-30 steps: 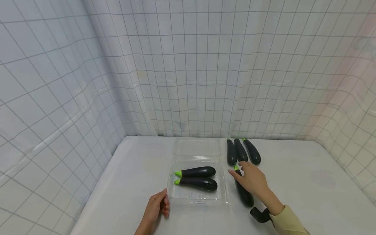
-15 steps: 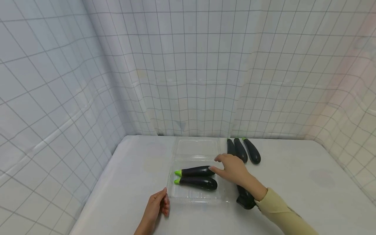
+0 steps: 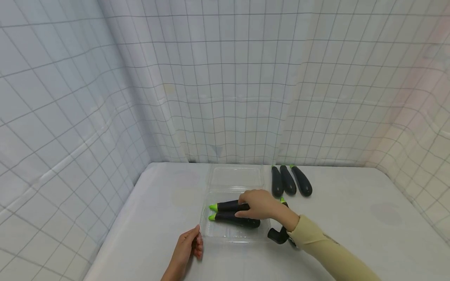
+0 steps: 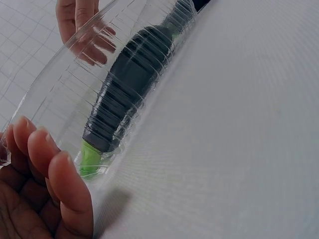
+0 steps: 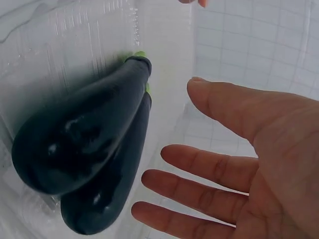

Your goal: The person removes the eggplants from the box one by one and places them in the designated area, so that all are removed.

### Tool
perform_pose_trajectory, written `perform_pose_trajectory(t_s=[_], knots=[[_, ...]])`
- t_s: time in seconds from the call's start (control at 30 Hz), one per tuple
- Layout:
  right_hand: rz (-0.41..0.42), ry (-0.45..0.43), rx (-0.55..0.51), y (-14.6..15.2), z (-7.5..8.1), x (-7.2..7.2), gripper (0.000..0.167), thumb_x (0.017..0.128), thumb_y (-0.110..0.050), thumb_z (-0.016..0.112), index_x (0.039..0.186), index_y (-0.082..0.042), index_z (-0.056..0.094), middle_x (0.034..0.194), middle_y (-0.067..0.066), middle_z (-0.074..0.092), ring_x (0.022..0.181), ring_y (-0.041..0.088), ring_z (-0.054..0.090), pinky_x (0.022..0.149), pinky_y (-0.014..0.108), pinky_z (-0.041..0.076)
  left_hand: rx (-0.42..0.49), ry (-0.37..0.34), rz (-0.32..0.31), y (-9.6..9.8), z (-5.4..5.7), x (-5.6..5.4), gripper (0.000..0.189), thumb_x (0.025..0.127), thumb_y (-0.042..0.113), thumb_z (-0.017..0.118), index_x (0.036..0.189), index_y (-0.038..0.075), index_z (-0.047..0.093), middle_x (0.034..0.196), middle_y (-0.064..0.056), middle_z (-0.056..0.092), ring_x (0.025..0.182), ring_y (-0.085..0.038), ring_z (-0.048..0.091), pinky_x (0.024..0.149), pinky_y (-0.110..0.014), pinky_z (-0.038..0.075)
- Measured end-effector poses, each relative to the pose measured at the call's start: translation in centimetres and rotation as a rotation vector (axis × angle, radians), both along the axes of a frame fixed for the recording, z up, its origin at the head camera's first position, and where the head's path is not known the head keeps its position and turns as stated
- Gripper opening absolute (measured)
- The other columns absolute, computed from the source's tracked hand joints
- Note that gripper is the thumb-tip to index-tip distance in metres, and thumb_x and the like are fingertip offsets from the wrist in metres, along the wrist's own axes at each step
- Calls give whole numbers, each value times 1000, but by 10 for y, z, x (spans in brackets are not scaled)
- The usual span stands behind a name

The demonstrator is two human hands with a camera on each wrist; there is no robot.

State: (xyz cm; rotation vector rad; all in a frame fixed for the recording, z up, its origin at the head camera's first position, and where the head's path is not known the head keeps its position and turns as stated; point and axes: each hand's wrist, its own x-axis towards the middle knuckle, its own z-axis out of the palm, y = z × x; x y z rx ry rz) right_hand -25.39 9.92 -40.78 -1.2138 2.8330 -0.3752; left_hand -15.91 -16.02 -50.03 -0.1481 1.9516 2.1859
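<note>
A clear plastic clamshell box (image 3: pixel 232 236) lies with its lid folded back. Inside, two dark eggplants, the far one (image 3: pixel 228 205) and the near one (image 3: pixel 232 218), lie side by side, green stems to the left. My left hand (image 3: pixel 186 244) pinches the box's front left corner; its curled fingers (image 4: pixel 67 189) show at the clear wall in the left wrist view. Over the two eggplants is my right hand (image 3: pixel 258 205), which holds nothing. The right wrist view has its thumb and fingers (image 5: pixel 199 194) spread apart, beside the nearer-looking eggplant (image 5: pixel 84 134).
Three more eggplants (image 3: pixel 288 181) lie at the back right of the box. Another eggplant (image 3: pixel 284 201) lies right of the box, mostly hidden under my right forearm. The open lid (image 3: pixel 235 177) extends toward the gridded white curtain (image 3: pixel 228 97) behind the white table (image 3: pixel 351 218).
My right hand has moved left from above the eggplant beside the box to over the two in it. The left hand and the eggplants have not moved.
</note>
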Motion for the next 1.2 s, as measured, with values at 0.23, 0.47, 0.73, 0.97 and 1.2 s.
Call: perform_pose_trajectory(t_s=[0.23, 0.47, 0.73, 0.97, 1.2], knots=[[-9, 9, 61, -10, -8, -1, 36, 83, -44, 70, 99, -12, 69, 87, -3, 61, 75, 13, 56, 65, 32, 47, -20, -11, -7, 0, 0, 0, 42, 102, 36, 41, 70, 10, 47, 61, 0, 49, 49, -9, 46, 47, -23, 46], [-52, 3, 105, -17, -14, -1, 35, 80, -46, 73, 94, -14, 69, 82, -6, 57, 72, 13, 55, 61, 34, 46, -24, -18, -11, 0, 0, -1, 42, 103, 35, 41, 69, 10, 46, 61, 0, 49, 50, -9, 45, 47, -22, 45], [-72, 17, 159, -24, -14, 3, 34, 78, -46, 75, 88, -14, 68, 77, -6, 57, 66, 11, 51, 58, 31, 44, -19, -5, -18, 0, 0, -1, 42, 103, 35, 40, 69, 10, 46, 61, -1, 49, 49, -9, 45, 46, -23, 45], [-85, 27, 194, -29, -16, 5, 33, 77, -45, 76, 86, -14, 67, 73, -7, 56, 63, 10, 49, 58, 30, 42, -16, 0, -15, 0, 0, -1, 42, 103, 34, 41, 69, 10, 45, 61, 0, 48, 49, -9, 45, 46, -22, 45], [-87, 16, 229, -33, -16, 5, 32, 77, -43, 77, 89, -14, 69, 75, -7, 60, 64, 10, 53, 59, 30, 44, -7, 11, -15, 0, 1, -1, 42, 102, 34, 41, 68, 9, 45, 60, 0, 48, 48, -9, 45, 46, -22, 45]])
